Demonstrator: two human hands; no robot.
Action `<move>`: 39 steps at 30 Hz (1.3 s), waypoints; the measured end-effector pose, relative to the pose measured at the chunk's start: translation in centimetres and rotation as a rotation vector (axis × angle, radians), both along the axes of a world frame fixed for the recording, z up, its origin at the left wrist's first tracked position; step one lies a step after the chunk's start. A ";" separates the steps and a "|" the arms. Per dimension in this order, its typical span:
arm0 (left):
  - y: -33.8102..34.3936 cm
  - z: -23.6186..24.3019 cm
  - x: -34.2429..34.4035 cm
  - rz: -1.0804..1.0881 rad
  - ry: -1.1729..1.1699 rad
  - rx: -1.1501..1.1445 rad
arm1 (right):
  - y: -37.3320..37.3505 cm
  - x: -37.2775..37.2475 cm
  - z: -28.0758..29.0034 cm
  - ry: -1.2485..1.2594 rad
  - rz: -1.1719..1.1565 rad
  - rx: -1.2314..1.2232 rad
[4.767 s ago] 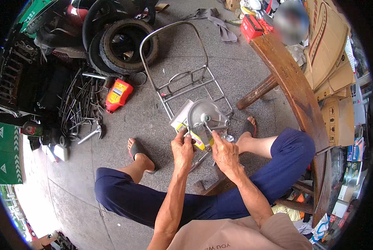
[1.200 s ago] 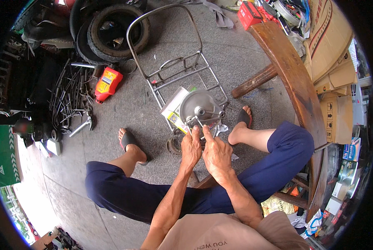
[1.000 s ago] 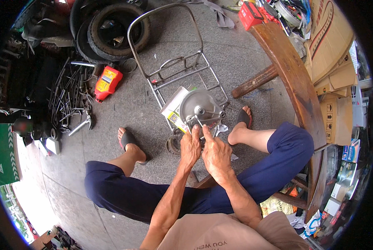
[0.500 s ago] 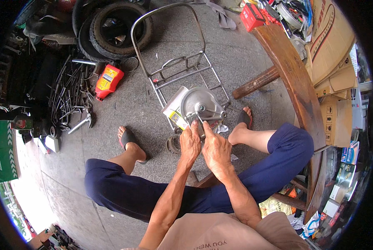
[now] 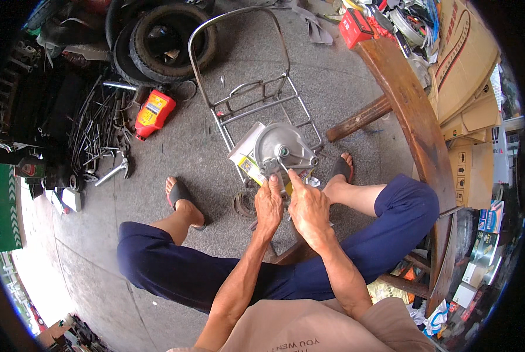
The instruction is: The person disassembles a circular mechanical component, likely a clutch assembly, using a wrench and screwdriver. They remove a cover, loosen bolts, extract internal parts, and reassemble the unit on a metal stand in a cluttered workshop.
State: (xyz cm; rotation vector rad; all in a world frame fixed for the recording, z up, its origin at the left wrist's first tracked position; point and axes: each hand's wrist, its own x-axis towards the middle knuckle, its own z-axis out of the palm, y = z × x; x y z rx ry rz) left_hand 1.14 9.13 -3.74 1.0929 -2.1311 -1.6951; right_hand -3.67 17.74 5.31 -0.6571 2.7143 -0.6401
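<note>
A round silver drum brake plate [image 5: 271, 142] lies over the near end of a metal tube rack [image 5: 256, 107]. Under it a white-and-yellow printed package [image 5: 245, 154] sticks out on the left. My left hand [image 5: 269, 205] is closed at the plate's near edge, its thumb and finger on a small metal part there. Close beside it, my right hand [image 5: 309, 210] has its index finger stretched toward the same edge, the other fingers curled. A thin bright metal piece shows by that fingertip; what the curled fingers hold is hidden. Behind my left hand, a curved brake shoe [image 5: 241, 205] lies on the floor.
Left of the rack lie a red bottle [image 5: 154, 114], a hammer [image 5: 113, 171] and a pile of metal tools [image 5: 95, 126]. Tyres [image 5: 174, 44] are stacked at the far left. A wooden bench [image 5: 406, 97] and cardboard [image 5: 468, 64] stand on the right. My feet flank the rack.
My hands have shifted slightly toward me, and the right one has drawn a little away from the left. The brake plate stays in place on the rack.
</note>
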 end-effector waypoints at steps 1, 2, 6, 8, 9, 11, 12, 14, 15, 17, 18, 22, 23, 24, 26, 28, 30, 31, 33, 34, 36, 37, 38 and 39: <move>0.0 0.3 -0.1 0.011 0.025 0.012 | 0.2 0.1 -0.3 -0.016 -0.020 -0.007; 0.0 0.7 0.0 0.024 0.003 0.019 | 0.4 0.2 -0.6 -0.032 -0.040 -0.014; -1.3 1.0 0.1 0.206 -0.005 -0.057 | 1.7 0.4 -1.8 -0.110 -0.150 -0.255; -2.0 1.6 0.1 0.207 -0.061 -0.115 | 2.0 0.5 -1.8 -0.098 -0.171 -0.250; -2.2 1.6 0.0 0.201 -0.075 -0.145 | 2.1 0.5 -1.9 -0.092 -0.182 -0.247; -2.3 1.5 0.0 0.178 -0.079 -0.117 | 1.8 0.6 -1.9 -0.079 -0.171 -0.254; -2.2 1.4 0.0 0.166 -0.081 -0.104 | 1.7 0.4 -1.7 -0.084 -0.161 -0.233; -2.0 0.3 0.1 0.169 0.025 -0.046 | 1.6 0.4 -1.8 -0.114 -0.156 -0.229; -1.8 -0.3 0.2 0.171 0.078 -0.018 | 1.7 0.4 -2.5 -0.142 -0.161 -0.248; -1.4 0.4 -0.1 0.174 0.139 0.051 | 2.4 0.5 -4.2 -0.218 -0.214 -0.330; -1.4 0.4 -0.2 0.173 0.136 0.053 | 2.8 0.7 -5.1 -0.270 -0.250 -0.400; -1.4 1.9 -0.4 0.189 0.117 0.086 | 4.3 0.0 -5.9 -0.800 -0.565 -0.694; -1.4 2.0 -0.3 0.189 0.133 0.077 | 4.1 -0.2 -4.6 -0.955 -0.667 -0.796; -1.5 2.0 -0.3 0.190 0.149 0.068 | 4.4 -0.5 -4.5 -1.015 -0.706 -0.826; -1.3 2.7 -0.7 0.166 0.137 0.046 | 4.8 -0.5 -5.2 -0.729 -0.685 -0.727; -1.2 3.5 -0.6 0.139 0.073 0.005 | 4.9 -0.5 -5.2 -0.417 -0.572 -0.592; -1.2 2.7 -0.4 0.141 0.135 -0.021 | 4.2 0.0 -4.5 -0.136 -0.446 -0.457; -1.3 2.4 -0.3 0.144 0.166 -0.035 | 3.5 0.2 -3.7 0.003 -0.380 -0.389; -1.2 2.8 -0.5 0.164 0.183 -0.007 | 3.0 0.4 -2.2 0.064 -0.299 -0.289; -1.1 3.1 -0.5 0.174 0.191 0.008 | 2.9 0.5 -1.7 0.121 -0.256 -0.241; -1.0 3.4 -0.6 0.171 0.189 0.040 | 2.7 0.7 -1.4 0.197 -0.206 -0.175; -0.9 3.4 -0.7 0.170 0.188 0.056 | 2.6 0.8 -1.3 0.217 -0.199 -0.157; -0.9 3.4 -0.7 0.162 0.182 0.044 | 2.6 0.9 -1.3 0.236 -0.191 -0.139; -1.0 3.5 -0.6 0.153 0.177 0.032 | 2.6 1.0 -1.3 0.238 -0.177 -0.127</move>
